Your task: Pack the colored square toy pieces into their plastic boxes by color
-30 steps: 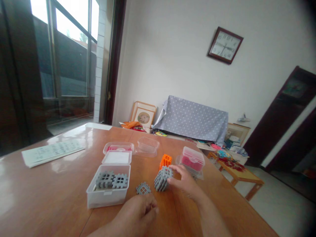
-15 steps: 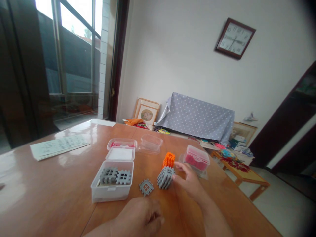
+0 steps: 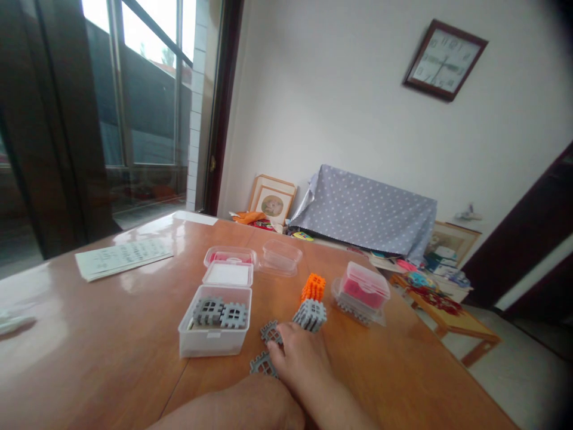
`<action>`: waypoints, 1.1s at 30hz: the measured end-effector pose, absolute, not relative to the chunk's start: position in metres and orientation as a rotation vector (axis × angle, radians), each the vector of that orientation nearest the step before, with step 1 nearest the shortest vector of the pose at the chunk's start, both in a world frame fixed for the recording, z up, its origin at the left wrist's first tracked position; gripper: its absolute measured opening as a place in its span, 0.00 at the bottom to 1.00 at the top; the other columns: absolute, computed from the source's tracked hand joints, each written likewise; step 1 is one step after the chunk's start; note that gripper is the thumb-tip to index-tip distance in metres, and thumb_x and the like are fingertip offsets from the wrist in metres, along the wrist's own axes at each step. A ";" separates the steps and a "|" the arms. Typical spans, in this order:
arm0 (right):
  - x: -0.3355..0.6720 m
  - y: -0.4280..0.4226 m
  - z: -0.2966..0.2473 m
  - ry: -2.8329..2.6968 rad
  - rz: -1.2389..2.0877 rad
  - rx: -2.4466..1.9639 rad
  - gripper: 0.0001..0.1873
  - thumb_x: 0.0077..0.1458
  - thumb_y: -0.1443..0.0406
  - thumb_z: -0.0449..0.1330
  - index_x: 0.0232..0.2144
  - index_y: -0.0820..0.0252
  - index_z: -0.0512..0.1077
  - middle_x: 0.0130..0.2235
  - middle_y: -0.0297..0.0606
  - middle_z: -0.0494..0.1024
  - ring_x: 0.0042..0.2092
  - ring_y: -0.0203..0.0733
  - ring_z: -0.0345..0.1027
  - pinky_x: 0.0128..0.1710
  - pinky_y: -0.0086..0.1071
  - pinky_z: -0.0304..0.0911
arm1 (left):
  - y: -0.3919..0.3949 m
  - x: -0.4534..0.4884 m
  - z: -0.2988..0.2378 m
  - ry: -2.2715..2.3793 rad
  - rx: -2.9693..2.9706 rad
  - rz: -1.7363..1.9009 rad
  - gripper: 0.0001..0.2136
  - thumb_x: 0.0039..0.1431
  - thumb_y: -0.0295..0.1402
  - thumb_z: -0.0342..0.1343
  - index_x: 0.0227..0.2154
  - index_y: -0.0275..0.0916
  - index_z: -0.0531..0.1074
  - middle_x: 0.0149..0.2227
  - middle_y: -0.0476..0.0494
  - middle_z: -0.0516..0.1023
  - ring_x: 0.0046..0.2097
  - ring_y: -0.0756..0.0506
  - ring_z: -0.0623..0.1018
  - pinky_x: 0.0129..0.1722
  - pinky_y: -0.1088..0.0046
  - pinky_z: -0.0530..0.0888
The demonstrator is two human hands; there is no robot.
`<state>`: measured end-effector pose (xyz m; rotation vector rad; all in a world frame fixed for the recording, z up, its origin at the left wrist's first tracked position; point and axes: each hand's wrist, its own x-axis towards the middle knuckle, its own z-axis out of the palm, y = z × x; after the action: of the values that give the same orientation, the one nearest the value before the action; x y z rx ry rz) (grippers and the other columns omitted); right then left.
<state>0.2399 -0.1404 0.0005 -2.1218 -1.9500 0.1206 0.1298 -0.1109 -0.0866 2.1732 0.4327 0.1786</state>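
My right hand (image 3: 299,360) lies low on the wooden table (image 3: 111,346), its fingers bunched together on a flat grey lattice piece (image 3: 270,330). A second flat grey piece (image 3: 262,364) lies just under the hand's left edge. A grey lattice cube (image 3: 310,315) stands right behind the hand, with an orange cube (image 3: 314,287) beyond it. My left hand (image 3: 242,407) sits at the bottom edge, partly under the right wrist, its fingers hidden. An open clear box (image 3: 215,334) with two grey pieces is left of the hands.
A pink-filled lidded box (image 3: 363,291) stands on the right near the table edge. Another pink box (image 3: 229,258) and an empty clear tub (image 3: 281,257) stand farther back. A printed paper sheet (image 3: 123,258) lies at the far left. A low side table (image 3: 452,316) stands beyond the table's right edge.
My right hand left the grey cube and moved left and nearer, onto the flat grey piece. A second flat piece now shows beside it. The view shifted right.
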 end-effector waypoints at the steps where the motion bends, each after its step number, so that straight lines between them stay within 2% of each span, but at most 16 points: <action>1: 0.236 -0.138 0.001 -1.953 0.093 -2.167 0.12 0.61 0.58 0.58 0.41 0.58 0.77 0.42 0.44 0.82 0.43 0.51 0.78 0.41 0.37 0.67 | -0.111 0.130 -0.085 0.468 2.195 0.147 0.08 0.45 0.35 0.64 0.14 0.46 0.76 0.17 0.47 0.73 0.29 0.40 0.77 0.33 0.65 0.73; 4: 0.226 -0.130 0.002 -1.948 0.070 -2.246 0.16 0.61 0.54 0.58 0.41 0.60 0.77 0.41 0.46 0.82 0.43 0.54 0.78 0.40 0.39 0.68 | -0.113 0.139 -0.084 0.626 2.284 0.026 0.04 0.41 0.29 0.64 0.16 0.45 0.79 0.23 0.44 0.80 0.33 0.37 0.79 0.36 0.61 0.74; 6: 0.223 -0.126 0.001 -1.942 0.068 -2.275 0.17 0.60 0.53 0.59 0.41 0.60 0.77 0.42 0.47 0.81 0.43 0.55 0.78 0.40 0.40 0.68 | -0.115 0.143 -0.085 0.717 2.337 -0.038 0.06 0.40 0.26 0.64 0.20 0.45 0.81 0.27 0.42 0.83 0.34 0.35 0.80 0.37 0.60 0.74; 10: 0.221 -0.119 -0.003 -1.936 0.037 -2.295 0.15 0.58 0.55 0.61 0.41 0.59 0.77 0.43 0.46 0.81 0.43 0.54 0.78 0.39 0.40 0.69 | -0.113 0.139 -0.077 0.647 2.381 -0.099 0.10 0.44 0.31 0.63 0.31 0.48 0.84 0.33 0.44 0.85 0.36 0.38 0.81 0.37 0.65 0.76; 12: 0.221 -0.116 -0.006 -1.942 0.019 -2.292 0.12 0.58 0.58 0.61 0.40 0.58 0.76 0.42 0.45 0.81 0.43 0.53 0.78 0.39 0.39 0.68 | -0.111 0.133 -0.068 0.552 2.368 -0.120 0.09 0.48 0.35 0.62 0.32 0.49 0.84 0.33 0.46 0.85 0.35 0.41 0.81 0.36 0.69 0.75; 16: 0.222 -0.117 -0.005 -1.965 -0.021 -2.255 0.10 0.61 0.61 0.57 0.39 0.59 0.76 0.39 0.46 0.82 0.41 0.52 0.78 0.38 0.37 0.66 | -0.109 0.116 -0.046 0.435 2.303 -0.111 0.06 0.49 0.39 0.62 0.28 0.48 0.83 0.26 0.48 0.82 0.30 0.44 0.79 0.31 0.72 0.73; 19: 0.226 -0.125 -0.001 -1.994 -0.058 -2.175 0.14 0.66 0.63 0.51 0.37 0.59 0.76 0.36 0.46 0.82 0.37 0.48 0.78 0.34 0.34 0.62 | -0.113 0.095 -0.027 0.328 2.201 0.191 0.07 0.52 0.40 0.60 0.27 0.48 0.83 0.23 0.48 0.80 0.27 0.44 0.77 0.28 0.71 0.70; 22: 0.237 -0.136 0.003 -1.896 -0.052 -2.035 0.19 0.69 0.61 0.46 0.34 0.58 0.75 0.35 0.43 0.81 0.35 0.43 0.75 0.33 0.32 0.59 | -0.119 0.081 -0.006 0.312 2.157 0.226 0.10 0.56 0.40 0.57 0.24 0.47 0.81 0.20 0.48 0.76 0.24 0.45 0.72 0.27 0.71 0.66; 28: 0.263 -0.158 0.001 -1.278 0.525 -1.584 0.27 0.68 0.46 0.47 0.33 0.58 0.73 0.27 0.35 0.75 0.29 0.39 0.66 0.30 0.30 0.59 | -0.117 0.089 0.016 0.515 2.026 0.270 0.14 0.57 0.37 0.54 0.17 0.40 0.67 0.17 0.53 0.63 0.21 0.51 0.61 0.23 0.74 0.58; 33: 0.269 -0.169 0.002 -0.923 0.793 -1.369 0.26 0.64 0.44 0.54 0.36 0.60 0.75 0.27 0.37 0.76 0.26 0.37 0.63 0.26 0.29 0.56 | -0.110 0.103 0.005 0.675 1.753 0.410 0.10 0.61 0.39 0.52 0.28 0.40 0.66 0.21 0.54 0.69 0.23 0.51 0.66 0.22 0.76 0.59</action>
<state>0.2689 -0.1689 0.0021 -1.3687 -0.9234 0.7932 0.1031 -0.1098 0.0055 1.7535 0.6745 0.4096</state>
